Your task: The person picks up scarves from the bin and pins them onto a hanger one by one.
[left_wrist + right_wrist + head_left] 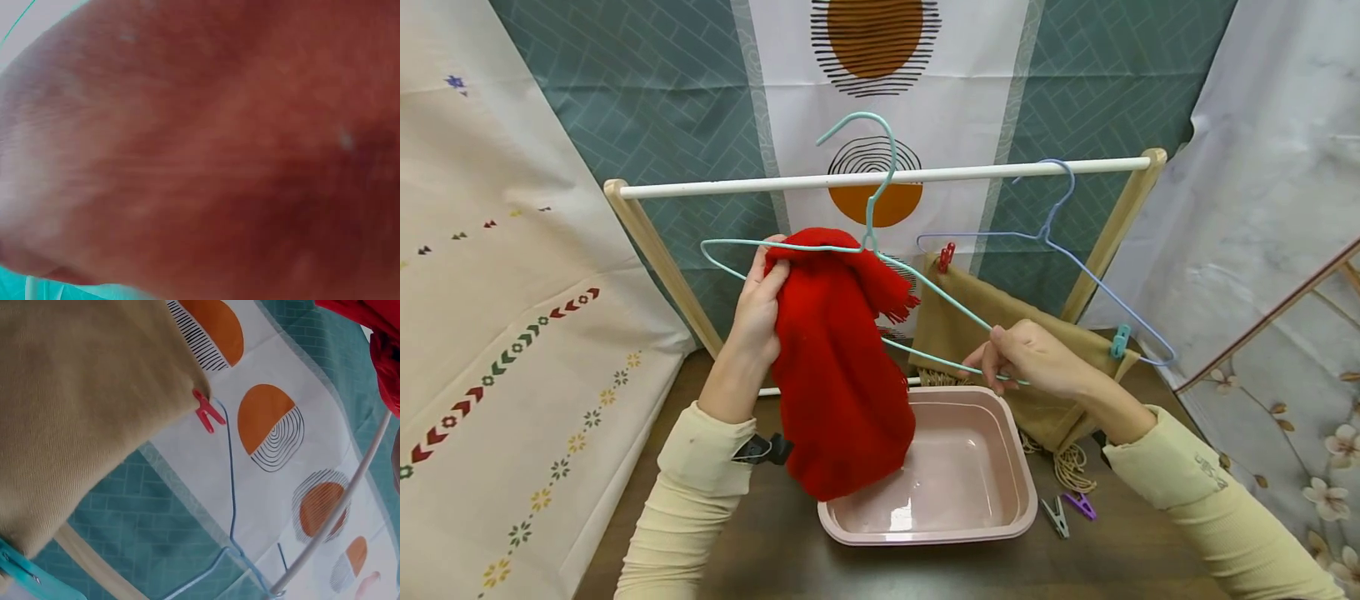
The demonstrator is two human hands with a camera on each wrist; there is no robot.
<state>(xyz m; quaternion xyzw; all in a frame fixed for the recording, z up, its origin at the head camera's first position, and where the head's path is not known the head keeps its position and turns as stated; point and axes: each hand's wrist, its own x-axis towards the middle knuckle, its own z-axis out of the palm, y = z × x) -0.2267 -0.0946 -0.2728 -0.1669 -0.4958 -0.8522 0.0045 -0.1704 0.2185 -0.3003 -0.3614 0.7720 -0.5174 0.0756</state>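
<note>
My left hand (756, 317) grips the upper edge of a red fringed scarf (842, 375), beside the left arm of a mint-green clothes hanger (955, 300). The right hand (1033, 354) pinches that hanger near its right end, its hook pointing up. The hanger's upper wire crosses in front of the scarf, while the lower bar is partly hidden behind it. The scarf hangs down over the left side of a pink basin (955, 467). Blurred red cloth (219, 150) fills most of the left wrist view.
A white rail (722, 186) on wooden posts stands behind. On it a blue hanger (1101, 287) carries a tan fringed cloth (1030, 333), clipped by a red clothespin (946, 257) and a teal clothespin (1121, 342). Grey (1055, 517) and purple clothespins (1080, 505) lie right of the basin.
</note>
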